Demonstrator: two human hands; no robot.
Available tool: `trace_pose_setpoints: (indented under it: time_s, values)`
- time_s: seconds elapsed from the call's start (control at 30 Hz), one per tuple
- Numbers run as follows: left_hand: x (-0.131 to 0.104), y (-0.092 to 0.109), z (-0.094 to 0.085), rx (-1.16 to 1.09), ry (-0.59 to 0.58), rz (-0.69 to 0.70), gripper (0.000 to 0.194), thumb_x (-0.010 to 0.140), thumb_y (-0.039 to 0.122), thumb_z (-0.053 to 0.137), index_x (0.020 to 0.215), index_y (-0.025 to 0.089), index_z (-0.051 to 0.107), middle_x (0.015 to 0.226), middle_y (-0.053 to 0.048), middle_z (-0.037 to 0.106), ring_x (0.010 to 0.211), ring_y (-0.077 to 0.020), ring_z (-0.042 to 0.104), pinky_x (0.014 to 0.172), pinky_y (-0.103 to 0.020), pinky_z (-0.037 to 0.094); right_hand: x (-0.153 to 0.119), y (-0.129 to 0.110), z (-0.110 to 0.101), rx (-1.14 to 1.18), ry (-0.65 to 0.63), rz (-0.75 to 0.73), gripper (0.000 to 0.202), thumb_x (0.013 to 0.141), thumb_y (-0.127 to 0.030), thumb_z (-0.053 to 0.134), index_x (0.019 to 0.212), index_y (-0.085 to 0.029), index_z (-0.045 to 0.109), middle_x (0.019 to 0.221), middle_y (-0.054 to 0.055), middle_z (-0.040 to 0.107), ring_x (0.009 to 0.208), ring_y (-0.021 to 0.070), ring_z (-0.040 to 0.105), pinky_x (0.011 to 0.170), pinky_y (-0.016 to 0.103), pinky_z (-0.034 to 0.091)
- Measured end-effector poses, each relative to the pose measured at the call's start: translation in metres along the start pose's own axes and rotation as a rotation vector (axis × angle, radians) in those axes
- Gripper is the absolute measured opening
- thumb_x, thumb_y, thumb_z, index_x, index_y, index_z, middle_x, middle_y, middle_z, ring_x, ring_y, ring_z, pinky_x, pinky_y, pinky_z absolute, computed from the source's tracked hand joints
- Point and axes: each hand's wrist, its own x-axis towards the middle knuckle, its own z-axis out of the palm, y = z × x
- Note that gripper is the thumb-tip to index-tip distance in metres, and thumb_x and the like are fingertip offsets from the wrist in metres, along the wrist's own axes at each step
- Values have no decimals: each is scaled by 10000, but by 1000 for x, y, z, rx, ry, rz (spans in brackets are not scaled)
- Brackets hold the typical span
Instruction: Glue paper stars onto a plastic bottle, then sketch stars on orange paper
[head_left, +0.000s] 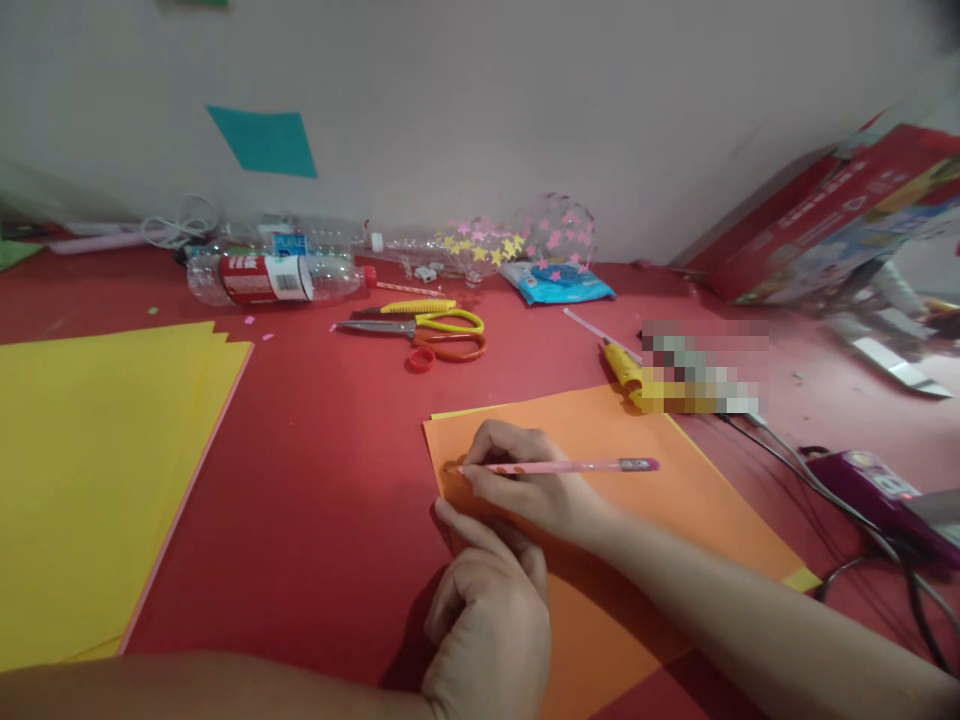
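Note:
My right hand [544,490] is closed round a pink pencil [570,466], whose tip end meets the left part of an orange sheet of paper [720,510]. The pencil's eraser end points right. A small mark shows on the paper by the tip. My left hand [491,620] lies just below, over the sheet's left edge. Its index finger is stretched out against the paper near my right hand, while the other fingers are bent and partly hidden. A yellow edge shows from under the orange sheet.
Yellow sheets [90,480] lie left. Behind are scissors [442,328], a yellow cutter [416,308], a red ring [421,360], plastic bottles [266,278] and a blue packet [562,285]. Right are a yellow glue gun [622,368], cables [825,490] and a red box [847,215].

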Motion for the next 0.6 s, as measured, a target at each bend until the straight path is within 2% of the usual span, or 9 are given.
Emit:
trace_pose_setpoints:
  time_s: [0.2, 0.6]
  values:
    - [0, 0, 0, -1, -15, 5, 368, 882, 213, 413, 1128, 58, 638, 928, -327, 711, 338, -123, 511, 331, -184, 336, -2, 0, 0, -28, 8, 6, 77, 762, -187, 570, 695, -180, 532, 600, -50, 523, 532, 78, 435, 481, 192, 320]
    - [0, 1, 1, -11, -14, -7, 370, 898, 204, 361, 1123, 100, 636, 930, -306, 720, 333, -114, 499, 342, -179, 330, -2, -2, 2, -80, 140, -14, 108, 692, -140, 514, 617, -195, 459, 515, -70, 447, 460, 60, 347, 418, 185, 255]
